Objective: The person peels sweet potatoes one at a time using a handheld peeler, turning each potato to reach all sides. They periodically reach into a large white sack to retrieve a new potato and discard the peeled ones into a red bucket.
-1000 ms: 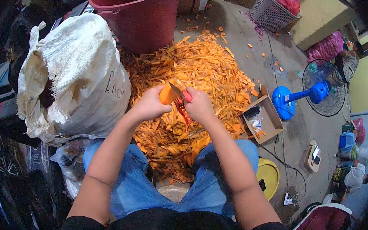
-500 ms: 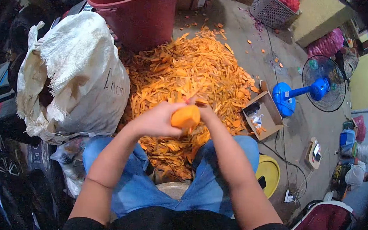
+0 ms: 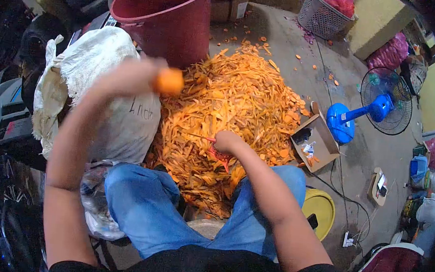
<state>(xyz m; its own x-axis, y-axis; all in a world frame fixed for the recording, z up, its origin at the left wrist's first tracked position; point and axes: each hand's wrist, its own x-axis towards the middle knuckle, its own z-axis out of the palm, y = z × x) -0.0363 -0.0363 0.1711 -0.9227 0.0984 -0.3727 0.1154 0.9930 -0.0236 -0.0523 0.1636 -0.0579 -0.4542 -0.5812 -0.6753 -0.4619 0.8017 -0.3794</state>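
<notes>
My left hand [image 3: 135,74], smeared by motion, is raised over the white sack and below the red bin. It is wrapped round a thick, peeled carrot [image 3: 169,82], whose blunt orange end points right. Above the heap of orange peelings [image 3: 241,94], my right hand [image 3: 228,143] is closed on a red-handled peeler [image 3: 220,156]. A thin strip of peel seems to lie by the tool's tip. My fingers hide part of the peeler's handle.
A large red bin [image 3: 192,37] stands at the upper left, beside a white woven sack [image 3: 125,134]. Right of the heap are a cardboard box [image 3: 326,149], a blue fan [image 3: 341,124], a yellow lid [image 3: 327,206] with a phone, and cables. A grey basket [image 3: 321,17] stands farther back.
My left hand has moved up and left with the carrot, away from my right hand. My right hand has dropped slightly, and the red peeler now shows.
</notes>
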